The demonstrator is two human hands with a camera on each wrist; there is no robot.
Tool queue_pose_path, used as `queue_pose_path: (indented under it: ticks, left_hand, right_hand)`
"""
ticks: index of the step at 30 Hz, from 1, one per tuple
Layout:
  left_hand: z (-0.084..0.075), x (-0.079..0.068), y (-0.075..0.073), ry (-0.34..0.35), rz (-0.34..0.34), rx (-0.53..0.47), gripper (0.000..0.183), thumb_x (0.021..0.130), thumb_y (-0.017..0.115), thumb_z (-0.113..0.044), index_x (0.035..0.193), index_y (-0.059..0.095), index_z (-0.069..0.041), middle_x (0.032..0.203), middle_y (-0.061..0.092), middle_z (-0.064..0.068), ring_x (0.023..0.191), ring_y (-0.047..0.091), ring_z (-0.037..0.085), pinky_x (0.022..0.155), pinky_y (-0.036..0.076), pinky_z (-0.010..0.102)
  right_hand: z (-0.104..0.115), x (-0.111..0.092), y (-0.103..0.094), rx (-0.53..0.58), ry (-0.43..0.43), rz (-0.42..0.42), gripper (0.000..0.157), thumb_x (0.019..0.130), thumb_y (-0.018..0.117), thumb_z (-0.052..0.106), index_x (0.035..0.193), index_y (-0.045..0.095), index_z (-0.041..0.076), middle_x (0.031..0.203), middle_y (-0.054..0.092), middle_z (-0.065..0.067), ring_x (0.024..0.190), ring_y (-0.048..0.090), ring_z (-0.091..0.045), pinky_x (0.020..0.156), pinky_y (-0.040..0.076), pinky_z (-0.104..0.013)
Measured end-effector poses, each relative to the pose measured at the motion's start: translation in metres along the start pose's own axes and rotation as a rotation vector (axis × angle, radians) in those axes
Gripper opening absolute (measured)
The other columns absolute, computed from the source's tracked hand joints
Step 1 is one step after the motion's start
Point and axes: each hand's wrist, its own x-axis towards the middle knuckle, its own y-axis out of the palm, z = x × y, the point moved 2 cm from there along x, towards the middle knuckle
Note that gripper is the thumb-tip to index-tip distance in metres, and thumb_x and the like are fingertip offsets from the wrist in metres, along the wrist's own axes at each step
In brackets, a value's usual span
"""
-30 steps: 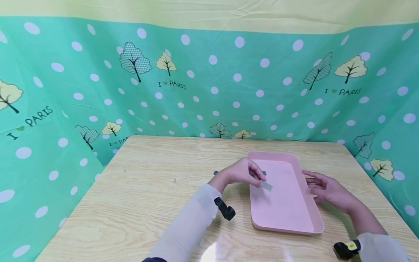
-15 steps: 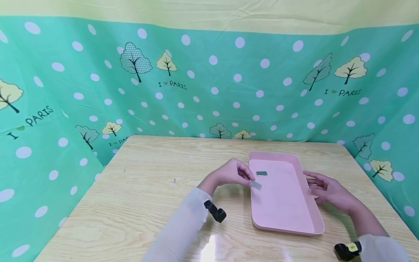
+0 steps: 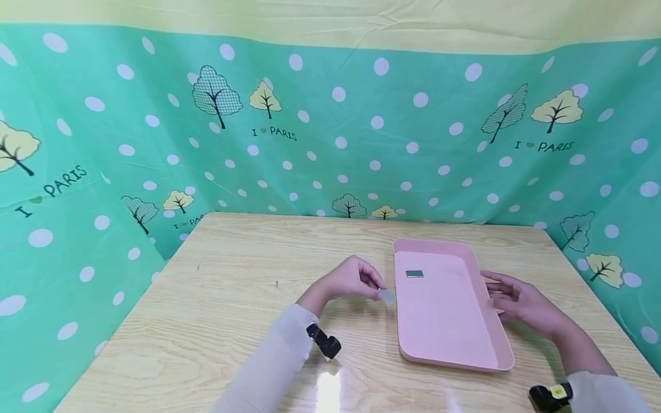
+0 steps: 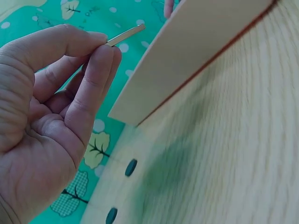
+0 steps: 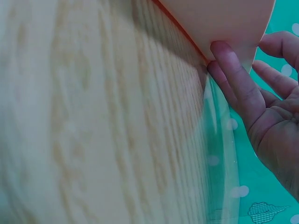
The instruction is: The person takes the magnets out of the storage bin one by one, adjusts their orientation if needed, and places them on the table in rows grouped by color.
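Observation:
My left hand (image 3: 351,280) pinches a small thin silvery rectangular plate (image 3: 387,295) between thumb and fingertips, just left of the pink tray (image 3: 449,327). Seen edge-on in the left wrist view, the plate (image 4: 127,35) looks thin and slightly bent, close by the tray's side wall (image 4: 163,51). A second small rectangle, dark with a pale edge (image 3: 414,274), lies flat inside the tray near its far left corner. On the tray's right side, my right hand (image 3: 524,301) rests with extended, spread fingers against the outer wall (image 5: 229,23).
Two dark round discs (image 4: 131,167) lie on the wooden table (image 3: 248,310), seen in the left wrist view; the left hand hides them in the head view. A tiny dark speck (image 3: 276,283) sits farther left. A green dotted curtain (image 3: 330,126) surrounds the table's back and sides.
My left hand has drawn the thin plate leftward from over the tray to beside its left wall, uncovering the rectangle inside. The right hand and tray have stayed put.

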Motion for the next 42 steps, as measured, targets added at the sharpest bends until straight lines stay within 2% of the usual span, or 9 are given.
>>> queue_pose_path:
  ticks: [9, 17, 25, 34, 42]
  left_hand:
    - [0.007, -0.018, -0.010, -0.016, -0.062, 0.026, 0.013, 0.075, 0.078, 0.002, 0.088, 0.074, 0.002, 0.077, 0.072, 0.006, 0.068, 0.066, 0.012, 0.066, 0.056, 0.026]
    - [0.016, -0.027, -0.016, -0.039, -0.129, 0.060, 0.013, 0.075, 0.078, 0.001, 0.088, 0.075, 0.001, 0.077, 0.072, 0.006, 0.068, 0.065, 0.012, 0.065, 0.055, 0.024]
    - [0.026, -0.028, -0.017, -0.055, -0.169, 0.110, 0.013, 0.076, 0.078, 0.001, 0.088, 0.075, 0.002, 0.079, 0.072, 0.008, 0.068, 0.063, 0.011, 0.065, 0.054, 0.024]
    - [0.032, -0.024, -0.013, -0.113, -0.157, 0.135, 0.012, 0.075, 0.081, -0.004, 0.086, 0.076, -0.006, 0.075, 0.071, 0.002, 0.067, 0.065, 0.011, 0.057, 0.054, 0.025]
    - [0.037, -0.021, -0.012, -0.142, -0.166, 0.173, 0.017, 0.071, 0.084, -0.004, 0.086, 0.076, -0.007, 0.076, 0.071, 0.000, 0.071, 0.067, 0.013, 0.061, 0.055, 0.024]
  right_hand:
    - [-0.001, -0.001, 0.000, 0.014, -0.012, 0.008, 0.064, 0.099, 0.056, 0.010, 0.150, 0.022, -0.006, 0.140, 0.033, -0.042, 0.104, 0.060, -0.001, 0.074, 0.058, -0.042]
    - [-0.001, 0.000, 0.000, 0.014, 0.001, 0.005, 0.065, 0.099, 0.057, 0.011, 0.150, 0.021, -0.006, 0.141, 0.033, -0.042, 0.104, 0.060, 0.000, 0.074, 0.058, -0.041]
    - [-0.001, 0.000, 0.000, 0.011, 0.003, 0.001, 0.065, 0.098, 0.058, 0.011, 0.150, 0.022, -0.006, 0.141, 0.033, -0.042, 0.104, 0.060, 0.002, 0.074, 0.058, -0.041]
    - [-0.002, 0.002, 0.000, 0.011, -0.008, 0.004, 0.065, 0.098, 0.058, 0.011, 0.150, 0.022, -0.007, 0.141, 0.033, -0.042, 0.104, 0.060, 0.002, 0.074, 0.058, -0.041]
    - [-0.001, 0.002, 0.000, 0.010, -0.007, 0.003, 0.065, 0.098, 0.058, 0.010, 0.150, 0.022, -0.006, 0.140, 0.033, -0.042, 0.104, 0.060, 0.002, 0.074, 0.058, -0.041]
